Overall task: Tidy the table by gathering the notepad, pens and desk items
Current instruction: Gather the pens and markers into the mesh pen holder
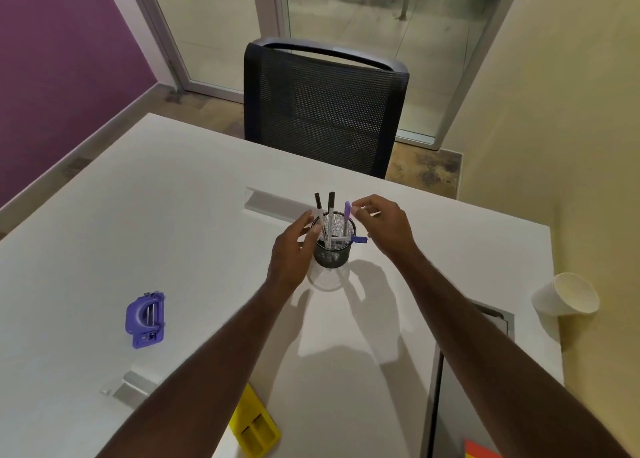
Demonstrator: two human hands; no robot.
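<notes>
Pens: four were visible, two black-capped pens (319,203) and one purple-capped pen (347,211) upright in the cup, plus one blue-capped pen (349,239) lying across its rim. Mesh pen cup (333,255): one. Purple hole punch (145,319): one. Yellow tray (254,423): one (partly hidden by an arm). Paper cup (566,298): one, on its side. Chair (322,111): one. Table (138,215): one. Orange-red item (479,450) at the bottom edge: one, cut off, kind unclear. Hands: two, left hand (294,246) and right hand (384,225).

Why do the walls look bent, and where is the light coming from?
Head view: the wide-angle lens bows the door frame and table edges; shadows of both arms and the pen cup fall toward the viewer, so the light seems to sit ahead and above; the image is soft throughout, slightly blurred at the fingers.
</notes>
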